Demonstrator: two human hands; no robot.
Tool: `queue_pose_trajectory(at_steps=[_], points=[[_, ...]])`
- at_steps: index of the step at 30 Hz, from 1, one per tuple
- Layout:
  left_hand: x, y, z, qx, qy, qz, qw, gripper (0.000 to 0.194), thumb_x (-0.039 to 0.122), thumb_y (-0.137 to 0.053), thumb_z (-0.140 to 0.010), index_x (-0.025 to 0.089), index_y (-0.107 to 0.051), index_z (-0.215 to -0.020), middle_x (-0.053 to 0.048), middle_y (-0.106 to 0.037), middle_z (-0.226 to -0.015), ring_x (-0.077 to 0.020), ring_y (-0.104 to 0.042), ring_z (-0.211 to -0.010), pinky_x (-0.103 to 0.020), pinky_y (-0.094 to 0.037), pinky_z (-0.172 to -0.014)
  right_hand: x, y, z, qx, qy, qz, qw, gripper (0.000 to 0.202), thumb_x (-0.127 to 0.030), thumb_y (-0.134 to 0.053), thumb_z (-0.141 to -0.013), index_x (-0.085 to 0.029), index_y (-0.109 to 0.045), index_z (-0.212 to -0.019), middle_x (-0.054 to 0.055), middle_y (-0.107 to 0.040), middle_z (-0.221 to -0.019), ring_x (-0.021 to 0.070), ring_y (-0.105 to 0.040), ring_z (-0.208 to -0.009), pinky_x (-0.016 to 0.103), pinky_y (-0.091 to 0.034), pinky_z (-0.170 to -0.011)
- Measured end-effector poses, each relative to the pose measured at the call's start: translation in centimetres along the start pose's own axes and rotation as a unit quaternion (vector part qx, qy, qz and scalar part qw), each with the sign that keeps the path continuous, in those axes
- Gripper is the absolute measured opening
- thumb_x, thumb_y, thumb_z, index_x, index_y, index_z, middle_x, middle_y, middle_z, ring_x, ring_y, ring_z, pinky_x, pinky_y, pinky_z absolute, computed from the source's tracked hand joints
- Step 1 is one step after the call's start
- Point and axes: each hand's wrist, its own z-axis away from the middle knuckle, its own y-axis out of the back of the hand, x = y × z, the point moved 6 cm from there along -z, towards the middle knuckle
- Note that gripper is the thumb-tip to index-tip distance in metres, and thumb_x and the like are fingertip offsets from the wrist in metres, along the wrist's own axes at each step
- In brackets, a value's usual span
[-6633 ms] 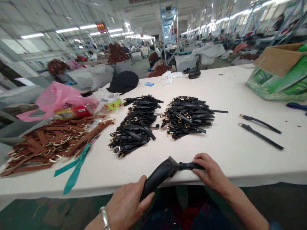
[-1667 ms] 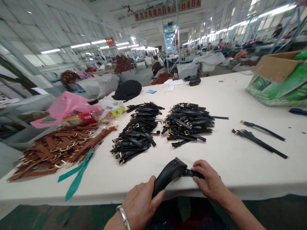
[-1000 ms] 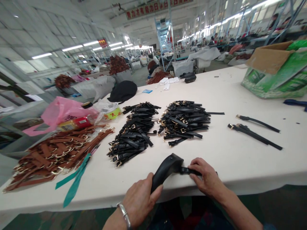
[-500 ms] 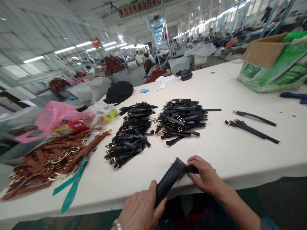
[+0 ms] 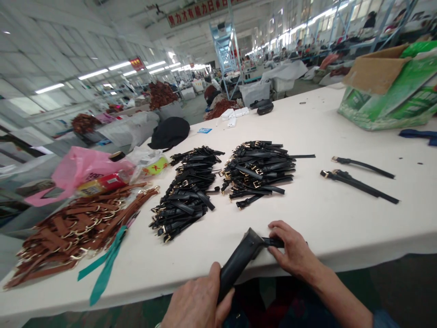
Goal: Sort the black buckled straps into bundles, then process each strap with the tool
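My left hand [image 5: 198,298] is closed around a thick black tube-like piece [image 5: 237,262] with a squared upper end, whose exact kind I cannot make out. It tilts up to the right above the table's front edge. My right hand [image 5: 295,250] pinches a narrow black strap [image 5: 273,242] that meets the piece at its upper end. Whether the two are joined there is unclear. Beyond my hands lie two heaps of black buckled straps, a left heap [image 5: 186,193] and a right heap [image 5: 261,168]. Several more black straps [image 5: 362,184] lie apart on the right.
The white table [image 5: 307,214] carries brown straps with gold rings [image 5: 75,228], green ribbon [image 5: 107,266], a pink plastic bag [image 5: 78,168] and a black cap [image 5: 170,132]. A green-wrapped cardboard box [image 5: 385,95] stands at the back right. Co-workers sit far off.
The black piece and my left hand have shifted slightly down and left. A little more of the strap shows between the piece and my right hand.
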Motion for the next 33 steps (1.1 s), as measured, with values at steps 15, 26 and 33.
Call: queue_pose_trajectory(at_steps=[15, 26, 33], points=[[-2.4, -0.1, -0.6, 0.068, 0.018, 0.044, 0.997, 0.034, 0.042, -0.032, -0.09, 0.02, -0.045, -0.112, -0.008, -0.069, -0.085, -0.0291, -0.065, -0.083, -0.04, -0.046, -0.072, -0.1, 0.3, 0.0, 0.002, 0.009, -0.014, 1.0, 0.014, -0.015, -0.058, -0.067, -0.02, -0.054, -0.079, 0.006, -0.054, -0.101, 0.0192, -0.055, -0.092, 0.032, -0.044, -0.082], [0.6, 0.4, -1.1, 0.059, 0.011, 0.019, 0.998, 0.034, 0.04, -0.032, -0.09, 0.018, -0.046, -0.111, -0.009, -0.068, -0.084, -0.0284, -0.065, -0.079, -0.038, -0.046, -0.068, -0.2, 0.2, -0.1, 0.008, 0.015, -0.02, 1.0, 0.013, -0.014, -0.057, -0.068, -0.02, -0.055, -0.08, 0.005, -0.055, -0.096, 0.0186, -0.054, -0.088, 0.032, -0.045, -0.079], [-1.7, 0.8, -1.0, 0.084, 0.011, 0.053, 0.995, 0.032, 0.043, -0.032, -0.089, 0.02, -0.048, -0.105, -0.007, -0.067, -0.082, -0.0256, -0.064, -0.08, -0.033, -0.044, -0.068, -0.4, 0.3, -0.1, -0.005, 0.016, -0.015, 1.0, 0.013, -0.014, -0.057, -0.068, -0.02, -0.055, -0.079, 0.005, -0.056, -0.095, 0.0186, -0.055, -0.087, 0.032, -0.045, -0.08]])
